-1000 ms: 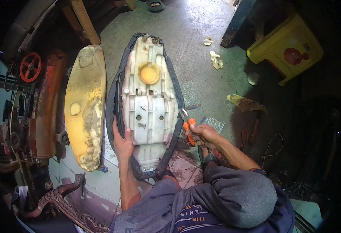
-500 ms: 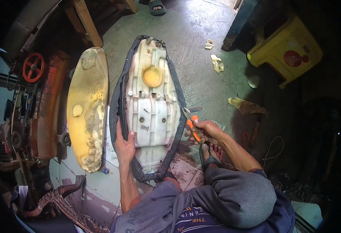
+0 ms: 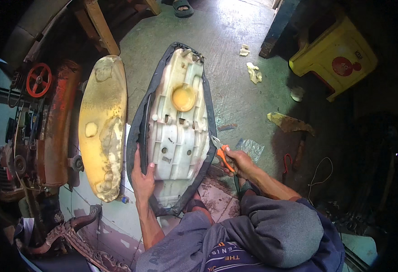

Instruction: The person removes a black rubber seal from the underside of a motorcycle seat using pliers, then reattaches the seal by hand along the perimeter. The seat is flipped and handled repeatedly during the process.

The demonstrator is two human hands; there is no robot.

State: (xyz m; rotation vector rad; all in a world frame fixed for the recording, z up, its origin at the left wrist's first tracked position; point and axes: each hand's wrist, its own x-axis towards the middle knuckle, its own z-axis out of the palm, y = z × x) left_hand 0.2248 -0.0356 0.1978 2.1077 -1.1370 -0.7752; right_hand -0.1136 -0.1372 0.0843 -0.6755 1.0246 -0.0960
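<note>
An upturned seat with a white plastic base (image 3: pixel 174 149) and a dark cover (image 3: pixel 137 136) folded over its rim lies lengthwise before me. My left hand (image 3: pixel 143 179) grips its lower left edge, fingers along the side and thumb on top. My right hand (image 3: pixel 239 164) holds orange-handled pliers (image 3: pixel 224 154), their metal jaws at the cover's right edge, just below the middle of the seat. A long, stained yellow foam pad (image 3: pixel 100 99) lies separately to the left of the seat.
A rusty tank with a red handwheel (image 3: pixel 39 80) lines the far left, carved wood (image 3: pixel 67 229) below. A yellow stool (image 3: pixel 332 59) is at upper right. Foam scraps (image 3: pixel 254 72), a plastic bag (image 3: pixel 251 147) and cord lie right of the seat. Another person's sandalled foot (image 3: pixel 182 8) shows at top.
The seat's far end has swung to the right, tilting the seat slightly. My right hand and the pliers have moved a little down, staying at the right edge. My left hand keeps its grip.
</note>
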